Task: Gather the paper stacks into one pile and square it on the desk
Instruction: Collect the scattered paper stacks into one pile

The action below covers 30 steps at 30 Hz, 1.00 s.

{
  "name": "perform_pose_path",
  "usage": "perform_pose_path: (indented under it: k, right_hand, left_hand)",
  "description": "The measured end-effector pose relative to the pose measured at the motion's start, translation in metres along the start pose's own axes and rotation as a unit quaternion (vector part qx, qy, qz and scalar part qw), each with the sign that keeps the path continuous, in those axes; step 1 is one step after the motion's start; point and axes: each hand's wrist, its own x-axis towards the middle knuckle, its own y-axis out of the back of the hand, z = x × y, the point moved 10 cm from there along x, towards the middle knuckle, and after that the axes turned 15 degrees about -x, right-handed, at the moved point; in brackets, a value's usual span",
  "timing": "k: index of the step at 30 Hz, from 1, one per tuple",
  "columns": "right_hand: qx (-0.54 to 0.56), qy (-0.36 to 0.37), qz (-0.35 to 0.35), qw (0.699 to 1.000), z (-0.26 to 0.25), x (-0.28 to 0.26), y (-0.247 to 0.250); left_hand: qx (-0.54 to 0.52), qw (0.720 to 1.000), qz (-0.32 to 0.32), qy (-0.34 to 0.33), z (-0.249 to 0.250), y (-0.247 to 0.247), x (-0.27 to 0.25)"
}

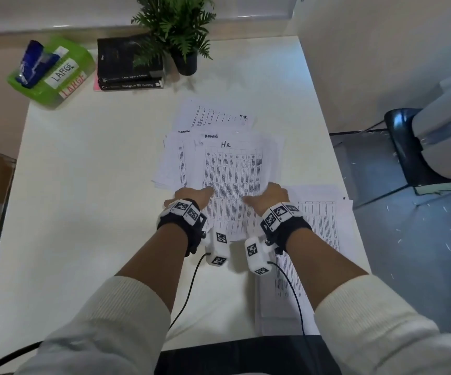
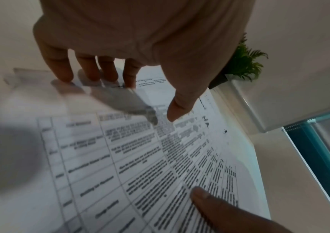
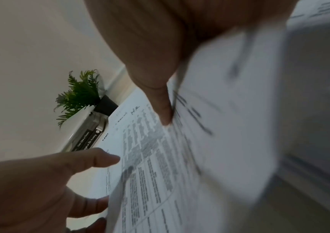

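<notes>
Both hands on the paper, mid-table!

The left hand and right hand each pinch the near end of the top sheets, thumbs on top, fingers beneath; a second stack lies on the table at lower right.

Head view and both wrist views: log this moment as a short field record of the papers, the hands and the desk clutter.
held papers: sheet marked HR, on a loose fanned pile
left hand: grips the pile's left edge, thumb on top
right hand: grips the right edge
second stack: lies apart on the desk, by the right arm
far sheet: sticks out beyond the pile
pile state: not squared
clutter: potted plant, books, green box
</notes>
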Motion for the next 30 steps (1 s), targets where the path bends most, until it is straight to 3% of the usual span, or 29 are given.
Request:
perform_pose_path:
  k: [4,8,11,14,18,23,30]
  right_hand:
    - [0.069,0.085,0.091,0.99,-0.007,-0.016,0.02]
    - [0.105,0.164,0.047,0.98,0.004,-0.035,0.037]
    - [0.158,0.188,0.024,0.969,0.034,-0.045,0.049]
    - [0.233,0.168,-0.004,0.958,0.081,-0.048,0.044]
    - [0.267,0.092,-0.032,0.959,0.142,-0.05,0.022]
    - [0.252,0.039,-0.056,0.965,0.189,-0.052,0.004]
    - [0.2,0.0,-0.029,0.979,0.227,-0.053,0.016]
  left_hand:
    - [0.029,1.0,-0.001,-0.011,-0.002,0.001,-0.02]
    - [0.067,0.996,0.018,-0.053,-0.007,-0.003,-0.031]
    - [0.05,0.991,0.025,-0.123,-0.006,-0.011,-0.038]
    - [-0.006,0.982,-0.003,-0.189,-0.004,-0.03,-0.051]
    - [-0.035,0.977,-0.053,-0.204,-0.011,-0.063,-0.065]
    - [0.08,0.975,-0.02,-0.205,-0.015,-0.078,-0.074]
    - [0.116,0.96,-0.003,-0.254,-0.005,-0.084,-0.078]
